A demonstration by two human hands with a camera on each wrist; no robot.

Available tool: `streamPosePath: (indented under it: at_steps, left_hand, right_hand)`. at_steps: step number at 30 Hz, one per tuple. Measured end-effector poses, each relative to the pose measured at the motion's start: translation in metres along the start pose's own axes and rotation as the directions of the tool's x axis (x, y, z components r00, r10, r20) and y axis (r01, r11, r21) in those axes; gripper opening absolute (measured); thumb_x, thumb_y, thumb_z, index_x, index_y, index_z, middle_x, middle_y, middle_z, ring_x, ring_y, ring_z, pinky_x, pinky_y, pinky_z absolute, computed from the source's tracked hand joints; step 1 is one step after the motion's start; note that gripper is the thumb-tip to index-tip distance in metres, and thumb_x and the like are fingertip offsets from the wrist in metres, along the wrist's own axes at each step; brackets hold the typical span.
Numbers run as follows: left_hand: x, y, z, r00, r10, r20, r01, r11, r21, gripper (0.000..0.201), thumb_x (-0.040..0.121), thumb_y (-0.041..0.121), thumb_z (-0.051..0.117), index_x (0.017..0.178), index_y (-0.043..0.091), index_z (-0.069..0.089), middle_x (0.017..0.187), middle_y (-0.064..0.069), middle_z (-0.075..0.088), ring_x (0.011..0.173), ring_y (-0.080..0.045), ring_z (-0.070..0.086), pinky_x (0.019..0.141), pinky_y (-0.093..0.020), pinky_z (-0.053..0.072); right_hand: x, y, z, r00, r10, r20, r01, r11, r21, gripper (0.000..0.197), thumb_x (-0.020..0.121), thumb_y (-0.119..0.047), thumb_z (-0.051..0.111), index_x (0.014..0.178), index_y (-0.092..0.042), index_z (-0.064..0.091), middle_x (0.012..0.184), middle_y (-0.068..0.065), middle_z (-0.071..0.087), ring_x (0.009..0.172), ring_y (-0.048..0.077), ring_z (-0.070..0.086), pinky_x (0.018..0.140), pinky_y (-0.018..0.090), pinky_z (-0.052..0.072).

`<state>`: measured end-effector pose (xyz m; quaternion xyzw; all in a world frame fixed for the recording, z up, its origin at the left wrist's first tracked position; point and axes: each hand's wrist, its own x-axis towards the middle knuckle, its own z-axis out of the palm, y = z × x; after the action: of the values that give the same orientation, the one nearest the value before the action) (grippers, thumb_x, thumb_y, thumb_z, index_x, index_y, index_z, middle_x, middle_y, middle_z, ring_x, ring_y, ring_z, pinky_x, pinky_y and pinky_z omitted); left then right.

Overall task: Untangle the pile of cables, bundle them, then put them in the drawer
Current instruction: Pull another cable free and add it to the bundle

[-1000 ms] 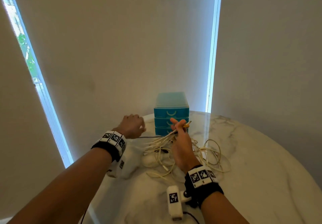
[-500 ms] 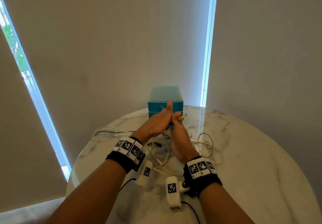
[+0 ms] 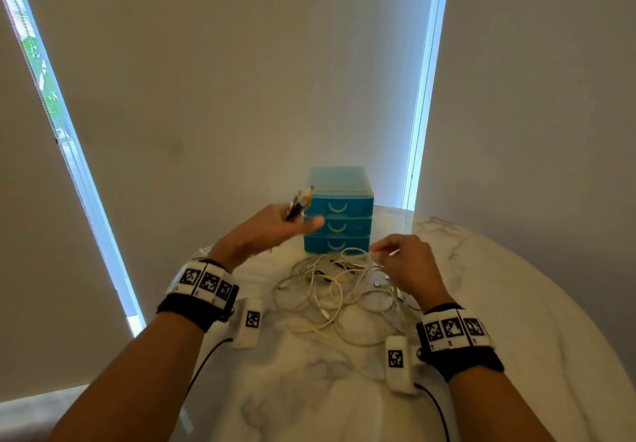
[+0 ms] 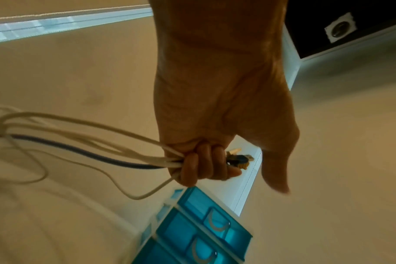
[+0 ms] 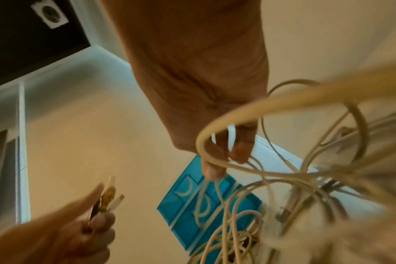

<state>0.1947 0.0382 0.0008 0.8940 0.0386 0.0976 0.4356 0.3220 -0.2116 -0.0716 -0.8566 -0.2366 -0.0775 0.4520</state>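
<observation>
A tangle of cream cables (image 3: pixel 339 290) lies on the round marble table (image 3: pixel 516 304) in front of a small blue drawer unit (image 3: pixel 339 214) whose three drawers are closed. My left hand (image 3: pixel 275 228) is raised left of the unit and grips a bunch of cable ends (image 3: pixel 301 202), plugs sticking up; in the left wrist view its fingers (image 4: pixel 203 166) curl round several cream cables and one dark cable (image 4: pixel 79 150). My right hand (image 3: pixel 402 259) hovers over the pile's right side and pinches a thin cream cable (image 5: pixel 232 135) between thumb and finger.
The drawer unit (image 4: pixel 192 232) stands at the table's far edge against a blind-covered wall. Bright window strips (image 3: pixel 423 80) flank the blinds. White sensor pods (image 3: pixel 249 321) hang under both wrists with black leads.
My hands, joined in front of the drawers half a second ago, have parted: the left moved up and left with the plug ends, the right dropped to the pile's right side.
</observation>
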Motion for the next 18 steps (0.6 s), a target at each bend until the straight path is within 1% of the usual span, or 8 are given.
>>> streamPosePath:
  at_steps: [2,4,6,9,11,13,16,18]
  left_hand:
    - [-0.007,-0.010,0.012,0.976,0.004,0.219,-0.024,0.996,0.088,0.045,0.088,0.052,0.083,0.079,0.025,0.049,0.067,0.014,0.049,0.061,-0.004,0.044,0.059,-0.019,0.037]
    - [-0.011,-0.017,0.022,0.885,-0.072,0.460,-0.011,0.985,0.175,0.041,0.087,0.036,0.089,0.076,0.026,0.051,0.063,0.014,0.047,0.058,-0.004,0.041,0.058,-0.020,0.036]
    - [-0.009,-0.021,0.030,0.804,-0.137,0.578,-0.045,0.956,0.290,0.038,0.084,0.029,0.092,0.079,0.028,0.054,0.068,0.011,0.050,0.062,-0.007,0.042,0.062,-0.023,0.038]
    - [-0.003,-0.016,0.041,0.759,-0.220,0.613,-0.131,0.870,0.474,0.038,0.081,0.034,0.093,0.089,0.028,0.057,0.076,0.010,0.054,0.064,-0.005,0.044,0.064,-0.020,0.042]
    - [0.000,-0.013,0.047,0.708,-0.296,0.641,-0.168,0.811,0.561,0.034,0.082,0.040,0.092,0.091,0.028,0.062,0.079,0.012,0.058,0.071,-0.005,0.049,0.072,-0.024,0.045]
    - [-0.001,-0.007,0.049,0.684,-0.320,0.656,-0.159,0.812,0.562,0.029,0.087,0.051,0.085,0.093,0.027,0.071,0.083,0.012,0.064,0.079,-0.008,0.057,0.080,-0.029,0.050]
    - [-0.005,0.006,0.039,0.736,-0.256,0.627,-0.078,0.887,0.454,0.041,0.096,0.068,0.063,0.091,0.031,0.080,0.074,0.008,0.057,0.065,-0.008,0.049,0.062,-0.023,0.043]
    - [-0.006,0.012,0.031,0.713,-0.241,0.658,-0.065,0.912,0.405,0.046,0.093,0.068,0.067,0.101,0.025,0.083,0.074,-0.001,0.056,0.065,-0.011,0.047,0.059,-0.025,0.040]
  right_hand:
    - [-0.003,-0.002,-0.008,0.978,0.003,-0.207,0.035,0.983,0.181,0.008,0.099,-0.020,0.075,0.101,-0.027,0.079,0.097,-0.014,0.075,0.087,-0.002,0.066,0.076,0.017,0.051]
    - [-0.004,-0.002,-0.014,0.949,0.056,-0.310,0.053,0.942,0.332,0.007,0.101,-0.020,0.072,0.102,-0.027,0.076,0.100,-0.013,0.074,0.090,0.001,0.065,0.079,0.021,0.053]
    - [-0.003,0.000,-0.015,0.941,0.105,-0.321,0.048,0.899,0.436,0.010,0.101,-0.020,0.072,0.102,-0.030,0.074,0.104,-0.012,0.074,0.097,0.006,0.066,0.088,0.029,0.058]
    - [-0.001,0.002,-0.020,0.930,0.172,-0.326,0.063,0.797,0.601,0.017,0.100,-0.018,0.074,0.111,-0.032,0.075,0.110,-0.005,0.075,0.092,0.014,0.069,0.080,0.029,0.060]
    - [0.001,0.001,-0.029,0.914,0.234,-0.331,0.079,0.698,0.711,0.024,0.099,-0.014,0.075,0.121,-0.026,0.075,0.110,-0.002,0.076,0.083,0.011,0.065,0.066,0.022,0.055]
    - [0.002,0.004,-0.035,0.906,0.289,-0.309,0.069,0.620,0.781,0.026,0.099,-0.011,0.075,0.123,-0.023,0.076,0.109,0.001,0.076,0.081,0.008,0.063,0.063,0.020,0.052]
    - [0.002,0.014,-0.036,0.903,0.355,-0.242,0.007,0.550,0.835,0.025,0.102,-0.008,0.071,0.116,-0.027,0.077,0.108,0.005,0.075,0.083,0.012,0.061,0.069,0.023,0.054]
    - [0.000,0.017,-0.033,0.899,0.387,-0.204,-0.024,0.509,0.860,0.026,0.104,-0.006,0.067,0.114,-0.028,0.077,0.107,0.006,0.074,0.083,0.014,0.059,0.073,0.027,0.055]
